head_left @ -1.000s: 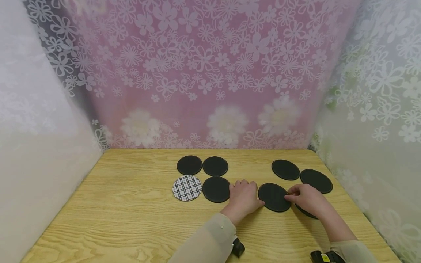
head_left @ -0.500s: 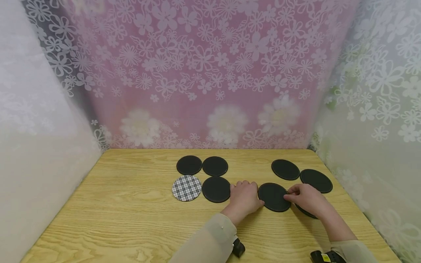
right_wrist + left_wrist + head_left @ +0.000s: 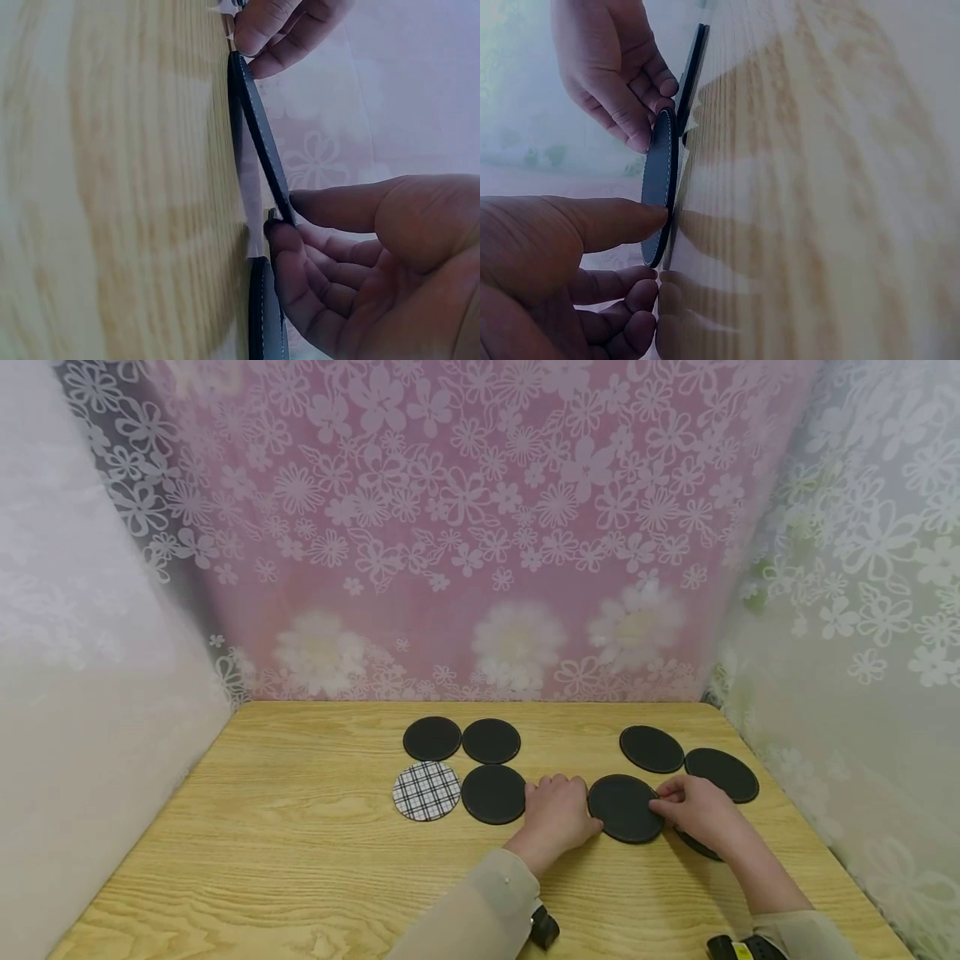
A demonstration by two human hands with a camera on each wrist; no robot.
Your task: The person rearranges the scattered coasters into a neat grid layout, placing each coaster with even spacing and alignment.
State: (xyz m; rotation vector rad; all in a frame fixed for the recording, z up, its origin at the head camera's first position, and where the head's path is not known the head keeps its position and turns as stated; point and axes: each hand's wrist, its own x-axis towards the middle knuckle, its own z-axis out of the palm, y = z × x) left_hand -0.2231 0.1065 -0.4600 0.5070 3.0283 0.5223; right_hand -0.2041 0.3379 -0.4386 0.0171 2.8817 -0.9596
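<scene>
In the head view, a round black coaster (image 3: 625, 810) lies between the two hands. My right hand (image 3: 699, 814) pinches its right edge between thumb and fingers. That edge is raised off the table, so the black coaster (image 3: 260, 135) slants in the right wrist view. At the opposite edge my left hand (image 3: 558, 814) holds it low, thumb on the near side and fingers by the far side. White stitching runs along the coaster's rim (image 3: 660, 180) in the left wrist view. Another black coaster (image 3: 697, 843) is partly hidden beneath my right hand.
Left of my left hand, three black coasters (image 3: 493, 794) and one plaid coaster (image 3: 426, 791) form a square group. Two more black coasters (image 3: 651, 749) lie toward the back right. All rest on a wood-grain table (image 3: 300, 860), with a pink floral curtain (image 3: 480, 527) behind.
The coaster between the hands has tilted slightly, its right side rising in my right hand's pinch. Both hands stay nearly in place, and the other coasters lie as before.
</scene>
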